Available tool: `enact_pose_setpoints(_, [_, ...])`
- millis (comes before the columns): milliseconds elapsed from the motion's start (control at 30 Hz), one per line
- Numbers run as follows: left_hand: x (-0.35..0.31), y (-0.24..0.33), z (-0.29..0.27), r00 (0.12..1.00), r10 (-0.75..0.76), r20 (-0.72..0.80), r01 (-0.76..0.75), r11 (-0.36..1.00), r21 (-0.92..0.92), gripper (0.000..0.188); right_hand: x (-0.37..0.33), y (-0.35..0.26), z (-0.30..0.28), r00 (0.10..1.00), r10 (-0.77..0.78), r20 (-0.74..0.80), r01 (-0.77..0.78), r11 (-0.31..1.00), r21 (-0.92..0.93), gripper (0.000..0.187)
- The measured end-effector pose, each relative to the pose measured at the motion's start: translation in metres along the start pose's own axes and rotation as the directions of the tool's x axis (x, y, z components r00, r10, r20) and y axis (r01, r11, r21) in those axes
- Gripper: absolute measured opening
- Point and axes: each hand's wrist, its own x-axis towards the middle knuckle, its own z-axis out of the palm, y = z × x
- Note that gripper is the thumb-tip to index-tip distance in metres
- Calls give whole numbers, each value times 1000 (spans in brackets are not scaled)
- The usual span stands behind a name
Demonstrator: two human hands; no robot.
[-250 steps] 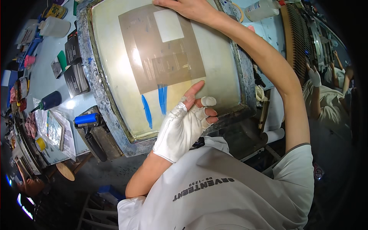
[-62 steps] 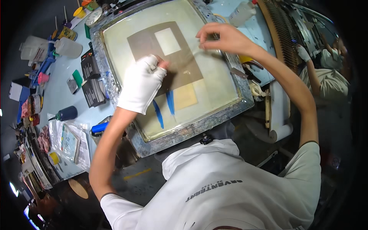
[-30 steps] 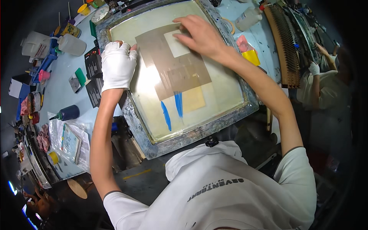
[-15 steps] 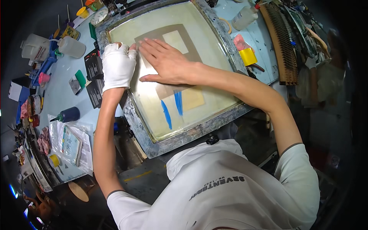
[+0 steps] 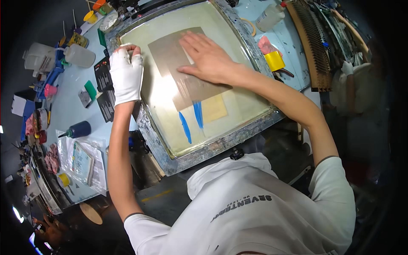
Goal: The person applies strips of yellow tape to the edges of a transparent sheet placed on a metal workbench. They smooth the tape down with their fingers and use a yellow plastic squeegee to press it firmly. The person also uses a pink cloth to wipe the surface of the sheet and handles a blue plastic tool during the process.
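A screen-printing frame with a worn grey border and pale mesh lies before me. Thin brownish-grey film or tape covers part of the mesh; its lower end looks streaked. Flat on its upper right part rests my right hand, bare, fingers stretched out. At the frame's left border is my left hand, in a white glove with bare fingertips. Its fingers are curled together, and whatever they hold is hidden. Two blue strokes mark the mesh below the film, beside a yellowish patch.
Left on the pale blue table are black printed cards, a dark squeeze bottle, plastic-wrapped papers and a white jug. Right of the frame stand a clear bottle, a yellow tape roll and a slotted wooden rack.
My right hand has slid right across the film and now covers where a pale square showed. My left hand has shifted slightly left, its fingers still curled.
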Motion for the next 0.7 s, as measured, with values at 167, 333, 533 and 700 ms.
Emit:
enact_pose_setpoints(167, [3,7,-2,1000,-18,11,18,998,-68,15,17,-41,18,998,-44,-43,49,992,113,86])
enact_pose_setpoints(333, [-2,2,-2,999,-36,40,39,997,-63,17,30,-54,16,985,-108,136,99,993,69,78])
enact_pose_setpoints(533, [2,1,-2,1000,16,21,-15,1000,-26,19,-3,10,-3,991,85,99,-76,993,-87,84])
enact_pose_setpoints(700, [3,1,4,998,30,58,-30,1000,-4,21,28,-75,14,983,-62,171,75,995,-71,80])
